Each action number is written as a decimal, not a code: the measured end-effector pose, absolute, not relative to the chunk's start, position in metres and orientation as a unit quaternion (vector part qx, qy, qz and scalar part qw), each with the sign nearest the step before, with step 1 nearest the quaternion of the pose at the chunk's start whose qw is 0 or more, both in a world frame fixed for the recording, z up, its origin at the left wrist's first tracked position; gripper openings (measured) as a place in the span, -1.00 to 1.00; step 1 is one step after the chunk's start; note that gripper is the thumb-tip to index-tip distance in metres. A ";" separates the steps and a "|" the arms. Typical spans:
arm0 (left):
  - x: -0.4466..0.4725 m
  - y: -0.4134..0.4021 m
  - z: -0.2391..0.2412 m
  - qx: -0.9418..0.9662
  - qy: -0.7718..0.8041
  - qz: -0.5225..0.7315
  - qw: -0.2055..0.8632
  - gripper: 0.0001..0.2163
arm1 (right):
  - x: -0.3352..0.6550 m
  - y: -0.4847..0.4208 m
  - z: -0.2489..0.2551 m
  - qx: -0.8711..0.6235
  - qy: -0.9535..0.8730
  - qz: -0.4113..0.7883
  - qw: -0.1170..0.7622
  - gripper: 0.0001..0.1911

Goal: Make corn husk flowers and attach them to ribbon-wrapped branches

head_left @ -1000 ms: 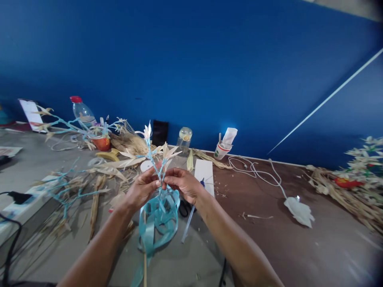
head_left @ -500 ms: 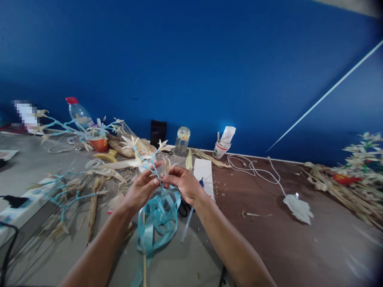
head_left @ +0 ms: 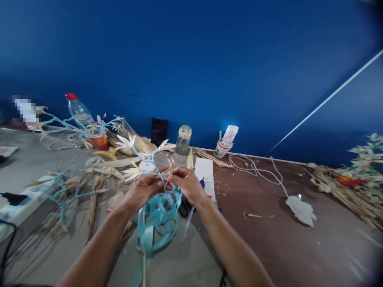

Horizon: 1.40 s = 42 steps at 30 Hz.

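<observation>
— Where is the flower stem right now?

— Between your two hands, just above the table (head_left: 269, 239). Your left hand (head_left: 143, 191) pinches the stem (head_left: 155, 167) with thumb and fingers closed on it; your right hand (head_left: 187, 184) is closed too, pinching the light blue ribbon (head_left: 158, 217) against the same spot.

— How do you wrap it well?

— Keep the ribbon taut and flat. Turn the stem with your left hand, feed with your right, and overlap each turn slightly. Mind the pale petals (head_left: 127, 141) above your fingers; they look brittle.

— And the loose loops?

— They hang under your hands near the scissors (head_left: 184, 208); keep them untangled.
</observation>
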State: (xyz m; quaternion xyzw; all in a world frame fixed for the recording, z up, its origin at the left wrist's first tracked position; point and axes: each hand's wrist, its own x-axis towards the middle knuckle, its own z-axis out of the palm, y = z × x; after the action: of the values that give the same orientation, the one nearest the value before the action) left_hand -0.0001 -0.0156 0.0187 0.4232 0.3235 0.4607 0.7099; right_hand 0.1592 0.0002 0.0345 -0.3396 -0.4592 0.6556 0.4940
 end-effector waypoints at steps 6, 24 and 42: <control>0.000 -0.013 0.018 0.433 0.320 0.464 0.703 -0.48 | 0.157 0.000 0.034 -0.331 -0.451 0.664 0.497 -0.72; 0.011 -0.018 0.021 0.652 0.426 0.425 0.462 -0.64 | 0.155 0.003 0.028 -0.364 -0.498 0.555 0.558 -0.88; 0.022 -0.032 0.026 0.656 0.567 0.442 0.231 -0.80 | 0.151 -0.001 0.022 -0.410 -0.541 0.448 0.582 -0.87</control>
State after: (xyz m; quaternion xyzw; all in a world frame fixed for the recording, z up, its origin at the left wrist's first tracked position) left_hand 0.0216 -0.0318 0.0257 0.6557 0.5668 0.4420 0.2312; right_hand 0.1509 -0.0011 0.0217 -0.4101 -0.5410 0.4481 0.5816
